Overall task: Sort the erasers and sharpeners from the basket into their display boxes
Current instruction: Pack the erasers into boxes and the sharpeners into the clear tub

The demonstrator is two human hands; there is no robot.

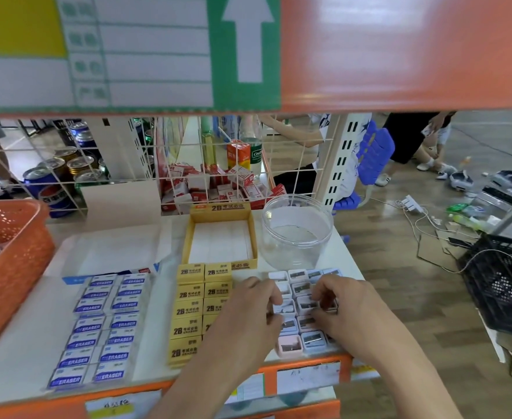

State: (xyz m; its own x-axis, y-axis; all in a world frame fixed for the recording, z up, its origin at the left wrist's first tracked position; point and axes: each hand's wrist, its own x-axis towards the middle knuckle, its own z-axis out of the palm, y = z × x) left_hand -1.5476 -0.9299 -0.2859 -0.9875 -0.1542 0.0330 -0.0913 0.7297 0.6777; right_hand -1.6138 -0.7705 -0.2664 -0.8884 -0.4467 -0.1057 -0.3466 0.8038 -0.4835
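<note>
Small pastel sharpeners [304,306] lie in rows on the white shelf [21,358] near its right front. Both my hands are on them: my left hand [253,309] has its curled fingers on a sharpener at the left of the group, and my right hand [344,303] pinches one at the right. Yellow 2B erasers [189,311] are lined up in two columns to the left, partly hidden by my left hand. Blue-and-white erasers [103,326] lie in two columns further left. The orange basket [15,252] stands at the far left.
An open yellow 2B display box [221,237] stands behind the yellow erasers. A clear round tub [297,231] sits to its right. A wire grid [173,164] backs the shelf, with cans and red boxes behind it. A black crate [502,285] stands on the floor at right.
</note>
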